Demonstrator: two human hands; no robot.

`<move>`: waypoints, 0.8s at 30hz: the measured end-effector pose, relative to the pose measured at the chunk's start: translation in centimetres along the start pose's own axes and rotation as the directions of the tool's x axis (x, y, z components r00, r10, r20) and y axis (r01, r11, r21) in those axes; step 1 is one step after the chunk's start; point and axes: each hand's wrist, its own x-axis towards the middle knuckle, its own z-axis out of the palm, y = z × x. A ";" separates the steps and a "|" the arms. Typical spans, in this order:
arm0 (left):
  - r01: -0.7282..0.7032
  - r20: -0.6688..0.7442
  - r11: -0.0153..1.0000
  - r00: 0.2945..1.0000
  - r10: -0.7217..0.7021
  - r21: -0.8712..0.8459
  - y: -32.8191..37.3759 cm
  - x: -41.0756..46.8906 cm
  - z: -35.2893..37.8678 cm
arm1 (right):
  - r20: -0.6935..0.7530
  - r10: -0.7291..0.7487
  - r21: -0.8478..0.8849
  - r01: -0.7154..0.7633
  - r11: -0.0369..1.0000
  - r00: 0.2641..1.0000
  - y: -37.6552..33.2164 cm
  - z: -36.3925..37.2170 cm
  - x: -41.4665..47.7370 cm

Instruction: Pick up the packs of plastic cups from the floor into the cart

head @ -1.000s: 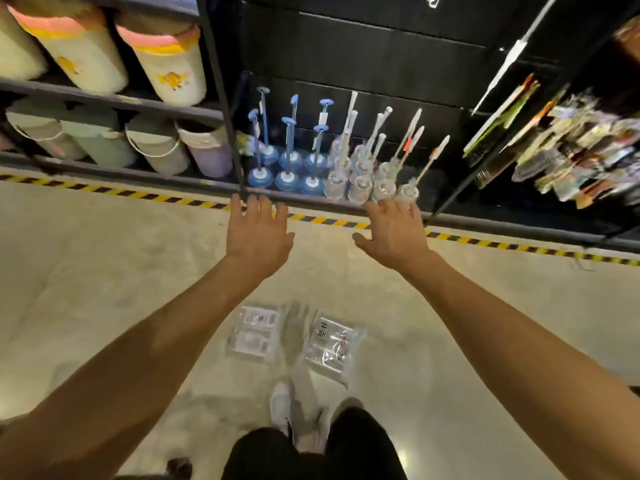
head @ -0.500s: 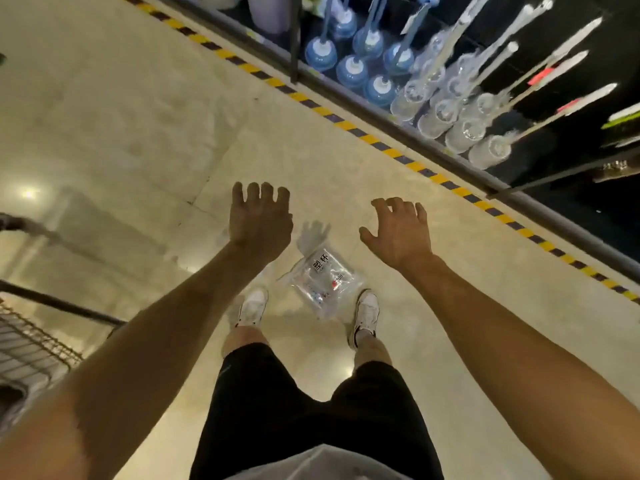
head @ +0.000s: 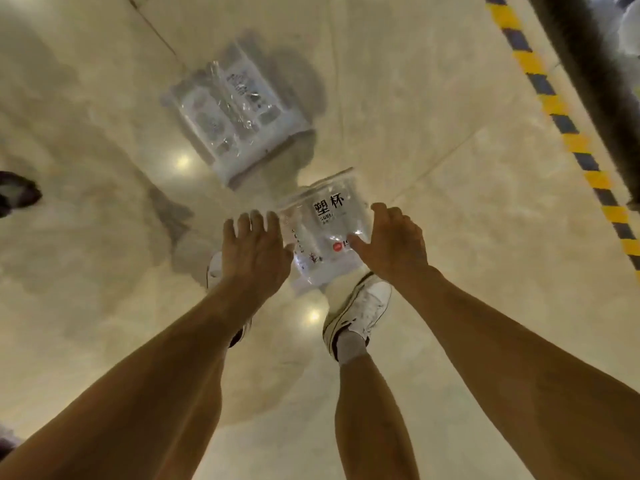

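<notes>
Two clear packs of plastic cups lie on the shiny beige floor. The near pack (head: 322, 230), printed with black characters, sits just ahead of my white shoes. My left hand (head: 254, 244) is at its left edge with fingers spread. My right hand (head: 394, 240) is at its right edge, fingers bent over that side and thumb across the pack's face. I cannot tell if either hand grips it. The second pack (head: 239, 112) lies farther off to the left, apart from both hands. The cart is out of view.
A yellow-and-black striped floor line (head: 568, 133) runs along the dark shelf base (head: 595, 81) at the right. My right shoe (head: 360, 310) stands just behind the near pack. A dark shoe (head: 17, 194) shows at the left edge.
I have bent down and the view has tilted to the floor. Both hands dropped from mid-air to the sides of the near pack. The cart edge and the shelf goods left the view.
</notes>
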 end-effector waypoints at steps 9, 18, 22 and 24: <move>0.280 0.172 0.861 0.958 -0.228 -0.424 3.6 8.8 19.4 | 0.120 0.141 0.254 -0.168 0.952 0.983 5.7 14.7 15.6; 0.453 0.337 0.238 0.851 -0.404 -0.859 3.7 12.3 24.2 | 0.130 0.107 0.557 -0.162 0.815 0.986 6.9 17.7 19.9; 0.441 0.375 0.105 0.848 -0.374 -0.891 2.4 11.5 22.7 | 0.220 0.113 0.639 -0.231 0.733 0.969 6.2 16.1 18.2; 0.415 0.364 0.079 0.863 -0.349 -0.907 1.5 10.9 20.8 | 0.232 0.112 0.671 -0.242 0.700 0.966 5.5 14.4 16.8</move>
